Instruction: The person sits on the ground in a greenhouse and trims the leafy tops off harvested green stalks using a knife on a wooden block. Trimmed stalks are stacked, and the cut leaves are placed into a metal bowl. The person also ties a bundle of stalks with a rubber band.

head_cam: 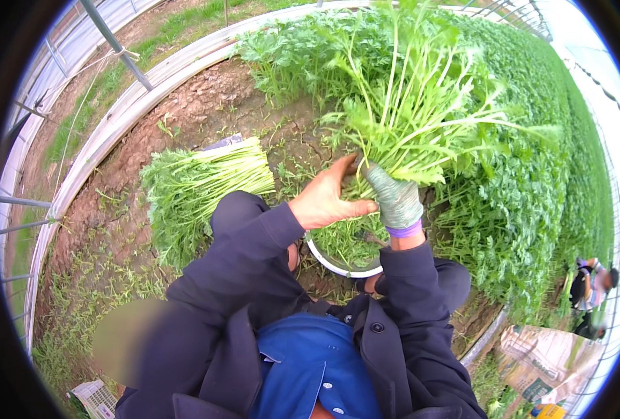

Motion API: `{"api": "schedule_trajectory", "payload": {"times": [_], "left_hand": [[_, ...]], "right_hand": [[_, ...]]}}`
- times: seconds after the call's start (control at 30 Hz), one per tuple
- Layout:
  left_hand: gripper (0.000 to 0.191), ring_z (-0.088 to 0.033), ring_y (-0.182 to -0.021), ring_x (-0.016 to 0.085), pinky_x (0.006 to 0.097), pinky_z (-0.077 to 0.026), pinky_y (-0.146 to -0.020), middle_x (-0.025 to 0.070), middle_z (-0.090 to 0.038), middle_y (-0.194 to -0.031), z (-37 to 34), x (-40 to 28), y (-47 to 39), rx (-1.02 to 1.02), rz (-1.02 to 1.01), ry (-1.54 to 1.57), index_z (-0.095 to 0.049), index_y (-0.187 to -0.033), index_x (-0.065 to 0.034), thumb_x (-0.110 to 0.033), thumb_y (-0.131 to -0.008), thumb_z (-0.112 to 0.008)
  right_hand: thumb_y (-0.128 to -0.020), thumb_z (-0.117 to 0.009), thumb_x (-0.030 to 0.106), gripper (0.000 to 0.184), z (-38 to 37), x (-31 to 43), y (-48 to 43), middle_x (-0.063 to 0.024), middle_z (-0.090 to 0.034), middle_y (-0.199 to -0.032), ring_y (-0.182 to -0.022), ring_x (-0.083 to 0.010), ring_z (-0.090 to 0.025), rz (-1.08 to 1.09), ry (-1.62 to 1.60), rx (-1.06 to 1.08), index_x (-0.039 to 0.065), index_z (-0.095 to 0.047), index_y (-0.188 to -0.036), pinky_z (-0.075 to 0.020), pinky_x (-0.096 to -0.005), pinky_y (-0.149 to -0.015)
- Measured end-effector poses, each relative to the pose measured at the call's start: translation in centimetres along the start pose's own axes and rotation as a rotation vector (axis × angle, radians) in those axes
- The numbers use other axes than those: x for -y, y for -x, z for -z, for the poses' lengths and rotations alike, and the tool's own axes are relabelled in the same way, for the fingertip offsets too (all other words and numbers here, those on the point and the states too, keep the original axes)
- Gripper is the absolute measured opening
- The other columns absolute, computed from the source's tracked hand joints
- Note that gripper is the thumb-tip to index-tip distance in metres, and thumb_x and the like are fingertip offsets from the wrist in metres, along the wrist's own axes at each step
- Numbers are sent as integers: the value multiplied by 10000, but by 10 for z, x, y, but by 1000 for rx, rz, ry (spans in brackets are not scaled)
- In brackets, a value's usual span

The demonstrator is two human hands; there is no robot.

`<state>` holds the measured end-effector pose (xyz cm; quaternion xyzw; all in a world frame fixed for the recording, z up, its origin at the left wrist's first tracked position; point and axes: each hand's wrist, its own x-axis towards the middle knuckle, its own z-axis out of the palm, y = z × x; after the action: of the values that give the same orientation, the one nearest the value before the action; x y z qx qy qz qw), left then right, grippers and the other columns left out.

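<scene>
My right hand (395, 196), in a grey-green knit glove with a purple cuff, grips a loose bunch of feathery leafy greens (420, 120). Pale stems fan upward and outward from the glove. Bare, my left hand (328, 196) curves in beside the glove with thumb and fingers spread around the bunch's lower end. Its fingertips are partly hidden, so I cannot tell whether they pinch anything. Below both hands, between my legs, stands a white-rimmed basin (336, 267) holding loose leaves. Left of it, a neat pile of cut greens (210, 183) lies on the soil, stem ends facing right.
Dense growing greens (519, 157) fill the far and right sides. A pale curved border (106, 125) and metal poles (113, 42) run along the left. Behind me are a plastic crate (94, 399) and a printed sack (545, 361). Another person (593, 285) crouches far right.
</scene>
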<state>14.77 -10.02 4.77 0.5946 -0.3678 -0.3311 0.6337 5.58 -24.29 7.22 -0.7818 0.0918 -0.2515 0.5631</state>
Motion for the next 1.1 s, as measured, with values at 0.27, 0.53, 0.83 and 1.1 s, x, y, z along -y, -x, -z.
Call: {"api": "schedule_trajectory", "payload": {"times": [0.27, 0.53, 0.83, 1.1], "left_hand": [[373, -649, -1002, 248, 373, -552, -809, 167, -703, -938, -59, 81, 49, 150, -158, 206, -644, -1121, 30, -230, -869, -734], [251, -467, -482, 65, 256, -403, -415, -38, -507, -660, -80, 74, 69, 634, 344, 473, -679, -1097, -33, -203, -964, -552], [382, -638, -574, 238, 409, -474, -533, 125, -642, -625, -105, 95, 72, 314, 85, -147, -652, -737, 27, -295, -909, -538], [392, -615, -576, 265, 416, -476, -551, 134, -616, -604, -110, 112, 75, 359, 548, 223, -658, -754, 26, -295, -915, -499]], "right_hand": [[-918, -674, 91, 332, 16, -59, 117, -114, -691, -1098, -986, -214, -662, -200, 211, 166, 22, -636, -1240, -529, -338, -855], [-961, -605, 479, 564, 46, -84, 162, -117, -607, -1154, -959, -256, -629, -590, -631, -8, 30, -519, -1293, -546, -404, -806], [-1011, -596, 242, 278, 48, -78, 158, -97, -650, -1070, -936, -203, -623, -470, -365, 47, 0, -603, -1148, -521, -361, -836], [-977, -611, 121, 322, 17, -62, 153, -112, -636, -1143, -984, -197, -614, -473, -20, -71, -44, -552, -1247, -524, -359, -857]]}}
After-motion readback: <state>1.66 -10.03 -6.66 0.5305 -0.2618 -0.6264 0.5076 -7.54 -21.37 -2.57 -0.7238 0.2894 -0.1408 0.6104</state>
